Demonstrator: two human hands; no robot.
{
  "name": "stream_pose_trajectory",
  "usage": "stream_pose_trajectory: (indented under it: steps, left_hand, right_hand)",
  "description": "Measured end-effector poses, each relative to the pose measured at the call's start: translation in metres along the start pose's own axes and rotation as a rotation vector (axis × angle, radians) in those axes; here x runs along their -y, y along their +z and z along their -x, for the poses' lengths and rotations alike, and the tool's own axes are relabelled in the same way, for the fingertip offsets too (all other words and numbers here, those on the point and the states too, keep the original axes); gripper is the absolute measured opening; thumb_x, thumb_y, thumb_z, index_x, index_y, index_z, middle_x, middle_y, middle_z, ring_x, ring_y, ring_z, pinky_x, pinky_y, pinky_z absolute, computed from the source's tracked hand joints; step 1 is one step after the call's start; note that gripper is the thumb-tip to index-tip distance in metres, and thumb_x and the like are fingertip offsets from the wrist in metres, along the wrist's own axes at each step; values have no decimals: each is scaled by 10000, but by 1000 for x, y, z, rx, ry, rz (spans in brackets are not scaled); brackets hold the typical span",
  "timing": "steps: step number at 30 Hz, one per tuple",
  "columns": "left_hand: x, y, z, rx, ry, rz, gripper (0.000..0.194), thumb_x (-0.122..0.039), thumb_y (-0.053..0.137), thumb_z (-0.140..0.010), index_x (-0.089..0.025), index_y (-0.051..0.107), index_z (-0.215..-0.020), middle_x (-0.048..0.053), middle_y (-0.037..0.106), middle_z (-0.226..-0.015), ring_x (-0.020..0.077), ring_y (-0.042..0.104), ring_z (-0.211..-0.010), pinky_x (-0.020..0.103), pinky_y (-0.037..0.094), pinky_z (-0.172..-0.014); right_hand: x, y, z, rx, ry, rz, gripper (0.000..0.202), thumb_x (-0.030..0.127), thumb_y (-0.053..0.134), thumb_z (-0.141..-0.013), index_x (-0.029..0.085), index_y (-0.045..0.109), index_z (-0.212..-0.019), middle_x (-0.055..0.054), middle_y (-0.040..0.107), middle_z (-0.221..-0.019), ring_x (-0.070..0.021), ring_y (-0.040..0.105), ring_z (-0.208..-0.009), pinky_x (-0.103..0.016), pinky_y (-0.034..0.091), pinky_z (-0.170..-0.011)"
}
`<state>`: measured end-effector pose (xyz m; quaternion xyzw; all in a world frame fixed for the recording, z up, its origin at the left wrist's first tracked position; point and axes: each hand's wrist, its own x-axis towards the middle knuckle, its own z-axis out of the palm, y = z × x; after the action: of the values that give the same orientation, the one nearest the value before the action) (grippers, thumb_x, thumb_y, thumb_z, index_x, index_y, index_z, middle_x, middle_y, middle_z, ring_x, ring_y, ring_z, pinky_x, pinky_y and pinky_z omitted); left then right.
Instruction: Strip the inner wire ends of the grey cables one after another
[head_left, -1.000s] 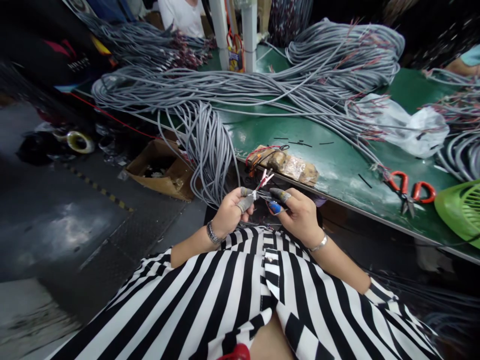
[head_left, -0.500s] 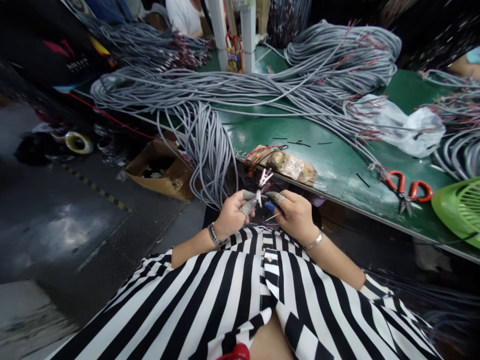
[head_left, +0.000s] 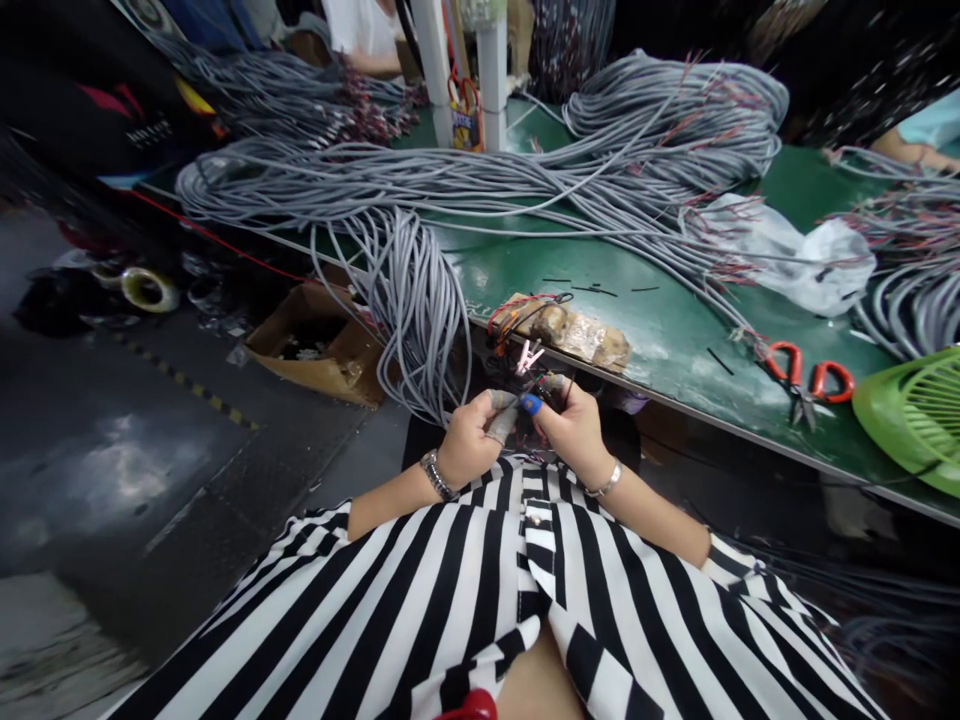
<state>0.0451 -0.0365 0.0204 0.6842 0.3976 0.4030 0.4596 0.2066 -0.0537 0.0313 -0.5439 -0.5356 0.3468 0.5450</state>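
My left hand (head_left: 472, 440) is closed in a pinch, grey covers on its thumb and forefinger. Against its fingertips rests the blue-covered thumb of my right hand (head_left: 576, 432), which is also closed, with a grey cover on its forefinger. Thin dark and coloured wires (head_left: 538, 384) run between the two hands at the fingertips; the pinched ends are mostly hidden. Just beyond my fingers a pale pink clothes peg (head_left: 529, 357) sticks out by the table edge. Behind it lies a wooden block (head_left: 581, 335) wrapped in clear tape, with red and black leads on it.
Grey cable bundles (head_left: 360, 185) cover much of the green table (head_left: 637, 265), some hanging over its front edge. Red-handled cutters (head_left: 804, 385) and a green basket (head_left: 911, 420) are on the right. A cardboard box (head_left: 315, 345) stands below. Other people's arms show at the far side.
My right hand has moved left, so its blue-covered thumb meets my left fingertips. The white piece seen between my hands is now hidden. The whole view has shifted slightly.
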Motion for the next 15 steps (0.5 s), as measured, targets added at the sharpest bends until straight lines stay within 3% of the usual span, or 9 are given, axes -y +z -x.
stream_pose_trajectory:
  steps: [2, 5, 8, 11, 15]
  left_hand:
    - [2, 0, 1, -5, 6, -11, 195, -304, 615, -851, -157, 636, -978, 14, 658, -725, 80, 587, -571, 173, 459, -530]
    - [1, -1, 2, 17, -95, 94, 246, -370, 623, -846, -151, 615, -958, -15, 615, -636, 54, 506, -460, 158, 399, -447]
    - [-2, -1, 2, 71, -236, 316, 313, -444, 631, -833, -150, 581, -924, -43, 566, -572, 31, 422, -377, 142, 311, -372]
    - [-3, -4, 0, 179, -326, 571, 372, -490, 680, -780, -148, 552, -853, -54, 536, -522, 17, 342, -324, 144, 223, -328]
    - [-1, -10, -2, 348, -405, 701, 426, -510, 736, -712, -145, 529, -788, -59, 501, -465, 11, 284, -296, 150, 168, -313]
  right_hand:
    - [1, 0, 1, 16, 14, -41, 196, 369, 684, -760, 183, 633, -801, -6, 619, -699, -138, 533, -630, -273, 466, -614]
    - [0, -1, 1, 81, 59, -144, 211, 375, 718, -733, 183, 650, -787, -11, 630, -727, -132, 532, -646, -263, 456, -613]
    - [0, -2, -1, 164, 237, -371, 237, 382, 732, -715, 175, 628, -764, 19, 571, -623, -72, 395, -493, -208, 321, -454]
    - [1, -1, -3, 270, 410, -604, 283, 387, 753, -673, 165, 585, -725, 61, 473, -521, -34, 231, -415, -198, 159, -398]
    - [4, 0, -4, 325, 459, -596, 328, 385, 792, -626, 164, 563, -706, 89, 393, -482, -32, 229, -415, -198, 156, -406]
